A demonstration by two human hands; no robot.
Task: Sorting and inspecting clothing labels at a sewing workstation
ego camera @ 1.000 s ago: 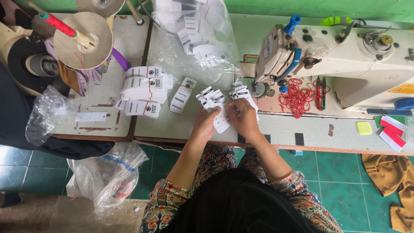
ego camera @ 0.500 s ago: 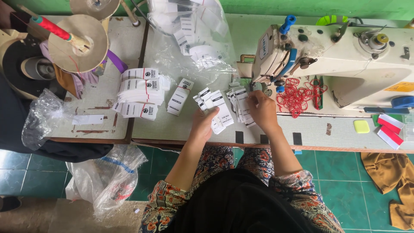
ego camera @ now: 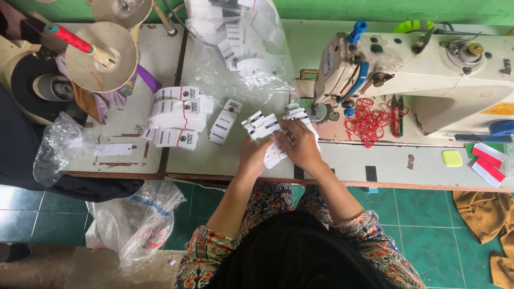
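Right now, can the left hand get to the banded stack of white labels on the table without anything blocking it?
Probably yes. The left hand rests on the loose labels, and only one small label bundle lies on the table between it and the banded stack.

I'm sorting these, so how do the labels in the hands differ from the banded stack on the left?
The banded stack lies in neat bundles tied with red bands, untouched; the loose labels are fanned out unevenly, with the left hand and right hand on them. The stack holds more. Both are white with dark print.
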